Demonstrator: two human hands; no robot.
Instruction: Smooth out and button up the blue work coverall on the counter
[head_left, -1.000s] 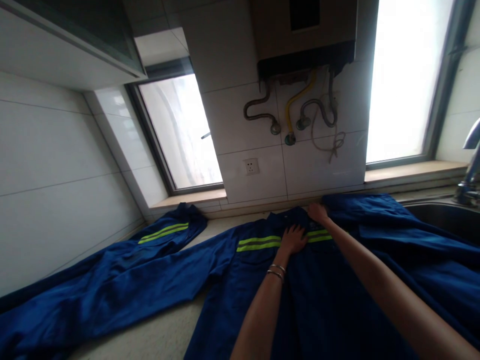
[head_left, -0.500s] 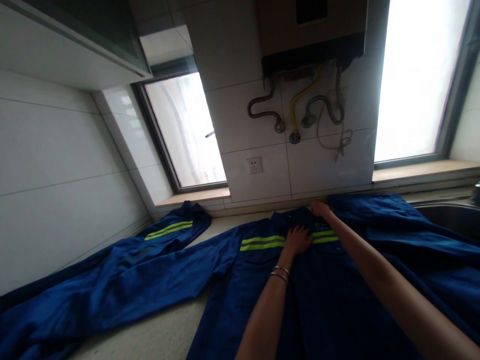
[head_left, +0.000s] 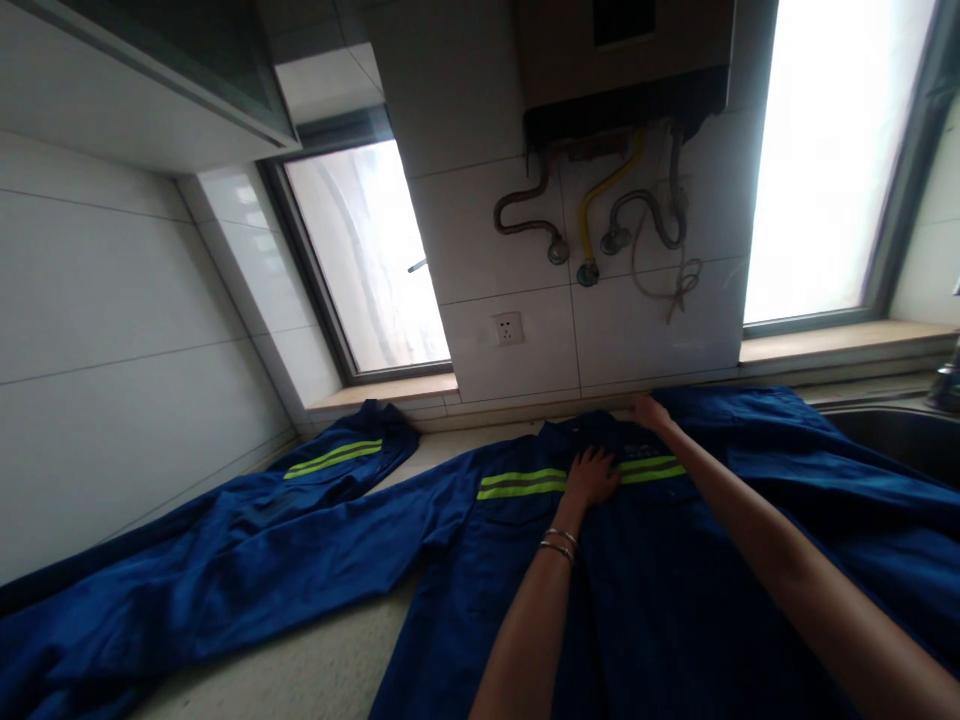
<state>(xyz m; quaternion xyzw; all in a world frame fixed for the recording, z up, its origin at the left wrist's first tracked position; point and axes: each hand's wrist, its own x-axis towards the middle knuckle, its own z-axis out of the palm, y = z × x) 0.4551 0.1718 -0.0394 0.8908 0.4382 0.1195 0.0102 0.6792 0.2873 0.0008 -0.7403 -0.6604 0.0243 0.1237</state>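
Observation:
A dark blue work jacket [head_left: 517,560] with yellow-green reflective stripes lies spread, front up, on the counter, its collar toward the wall. My left hand [head_left: 592,478], with two bracelets at the wrist, rests flat on its upper front below the collar, fingers spread. My right hand [head_left: 651,412] is at the jacket's shoulder edge, just right of the collar. Its fingers are bent together on the cloth there, and the fingertips are partly hidden. One long sleeve stretches left across the counter.
Another blue garment [head_left: 330,470] with a reflective stripe lies at the left, and more blue cloth [head_left: 757,425] covers the right. A sink [head_left: 885,430] sits at the far right. Behind the counter [head_left: 315,655] are a wall socket [head_left: 508,328], hoses and a water heater [head_left: 630,60].
My right hand has shifted slightly right along the shoulder, and the jacket's right chest stripe now reaches a bit farther right. My left hand has stayed pressed on the front.

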